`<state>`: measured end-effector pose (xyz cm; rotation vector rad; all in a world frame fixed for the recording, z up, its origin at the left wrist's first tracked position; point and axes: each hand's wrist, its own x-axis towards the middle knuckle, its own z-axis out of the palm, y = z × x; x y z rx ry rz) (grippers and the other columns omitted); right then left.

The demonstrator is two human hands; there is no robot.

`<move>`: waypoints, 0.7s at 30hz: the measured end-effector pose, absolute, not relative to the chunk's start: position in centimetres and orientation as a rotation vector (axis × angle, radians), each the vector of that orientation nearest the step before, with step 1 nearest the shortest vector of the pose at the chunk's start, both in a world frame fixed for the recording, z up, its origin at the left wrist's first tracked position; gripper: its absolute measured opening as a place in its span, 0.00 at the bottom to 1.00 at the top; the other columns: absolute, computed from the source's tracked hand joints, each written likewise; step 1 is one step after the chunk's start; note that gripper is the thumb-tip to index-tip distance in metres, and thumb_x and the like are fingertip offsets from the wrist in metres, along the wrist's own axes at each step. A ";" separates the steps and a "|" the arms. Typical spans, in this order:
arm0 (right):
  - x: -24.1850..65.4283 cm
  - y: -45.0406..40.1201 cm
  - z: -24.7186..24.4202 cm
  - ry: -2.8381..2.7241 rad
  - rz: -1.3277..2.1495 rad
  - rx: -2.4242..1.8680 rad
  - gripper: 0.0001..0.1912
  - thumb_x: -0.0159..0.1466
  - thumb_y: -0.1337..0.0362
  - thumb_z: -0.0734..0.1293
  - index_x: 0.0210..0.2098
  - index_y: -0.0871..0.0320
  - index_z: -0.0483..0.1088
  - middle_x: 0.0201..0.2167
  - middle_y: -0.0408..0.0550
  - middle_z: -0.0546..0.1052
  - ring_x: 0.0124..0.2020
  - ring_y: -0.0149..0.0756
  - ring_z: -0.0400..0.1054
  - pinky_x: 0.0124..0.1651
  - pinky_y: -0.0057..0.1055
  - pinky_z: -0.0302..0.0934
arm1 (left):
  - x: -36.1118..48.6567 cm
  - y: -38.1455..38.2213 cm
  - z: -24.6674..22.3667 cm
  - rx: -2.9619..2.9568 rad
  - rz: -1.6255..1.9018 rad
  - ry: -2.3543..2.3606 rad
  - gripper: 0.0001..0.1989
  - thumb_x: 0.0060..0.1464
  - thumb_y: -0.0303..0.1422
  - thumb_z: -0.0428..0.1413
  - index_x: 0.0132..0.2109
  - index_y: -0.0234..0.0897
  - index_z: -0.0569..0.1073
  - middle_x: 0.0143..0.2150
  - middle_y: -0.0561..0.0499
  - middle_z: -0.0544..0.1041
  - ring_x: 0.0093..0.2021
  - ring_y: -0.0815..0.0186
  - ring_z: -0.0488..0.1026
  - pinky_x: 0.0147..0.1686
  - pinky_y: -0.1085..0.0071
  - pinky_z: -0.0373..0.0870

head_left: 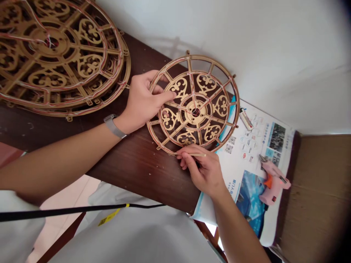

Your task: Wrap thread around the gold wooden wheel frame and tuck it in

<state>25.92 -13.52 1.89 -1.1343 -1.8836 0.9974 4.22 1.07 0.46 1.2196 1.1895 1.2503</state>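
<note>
A round gold openwork frame [196, 113] with scroll ornaments tilts over the dark table, red and white wires running along its rings and spokes. My left hand [148, 96] grips its left side, thumb on the front and fingers behind the rim. At the lower edge, my right hand [201, 166] pinches a thin pale stick [196, 155] between thumb and fingers. The stick's left tip meets the frame's outer ring, where a wire runs. Some of the right fingers are curled under and partly hidden.
Larger gold wired frames [65, 54] lie stacked on the table [131, 157] at left. To the right, a printed sheet [236, 146] carries a pink glue gun [274, 180] and a small white tube-like item [246, 118]. Cardboard [315, 190] stands far right; a white wall [246, 47] rises behind.
</note>
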 end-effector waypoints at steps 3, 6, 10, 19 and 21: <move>26.1 -13.5 1.9 -1.919 0.982 -1.136 0.10 0.79 0.73 0.65 0.43 0.57 0.75 0.37 0.46 0.81 0.30 0.27 0.73 0.33 0.28 0.71 | 4.3 1.1 0.5 1.198 1.238 1.193 0.12 0.48 0.33 0.72 0.40 0.47 0.80 0.29 0.53 0.79 0.23 0.62 0.72 0.20 0.62 0.66; 26.2 -13.6 2.0 -1.854 1.022 -1.169 0.10 0.79 0.72 0.64 0.42 0.57 0.74 0.37 0.45 0.80 0.28 0.26 0.73 0.30 0.26 0.70 | 4.3 1.1 0.6 1.205 1.243 1.193 0.13 0.47 0.34 0.72 0.40 0.47 0.81 0.29 0.54 0.80 0.25 0.61 0.73 0.21 0.61 0.67; 26.0 -13.4 2.1 -1.843 0.998 -1.150 0.10 0.79 0.72 0.64 0.42 0.57 0.75 0.37 0.46 0.81 0.28 0.26 0.73 0.31 0.26 0.70 | 4.3 1.2 0.4 1.216 1.249 1.196 0.13 0.48 0.34 0.72 0.41 0.46 0.81 0.29 0.54 0.79 0.25 0.62 0.73 0.21 0.61 0.67; 26.1 -13.3 2.1 -1.947 0.961 -1.129 0.10 0.78 0.74 0.65 0.43 0.57 0.75 0.38 0.47 0.82 0.32 0.28 0.74 0.34 0.28 0.71 | 4.1 1.2 0.3 1.247 1.239 1.202 0.13 0.49 0.34 0.72 0.41 0.45 0.80 0.28 0.54 0.78 0.23 0.64 0.71 0.21 0.62 0.67; 26.2 -13.4 2.2 -1.884 1.033 -1.132 0.10 0.79 0.73 0.65 0.43 0.57 0.76 0.38 0.46 0.82 0.30 0.27 0.74 0.31 0.27 0.71 | 4.1 1.2 0.3 1.239 1.247 1.197 0.13 0.49 0.33 0.72 0.41 0.44 0.80 0.28 0.53 0.78 0.22 0.64 0.70 0.20 0.63 0.67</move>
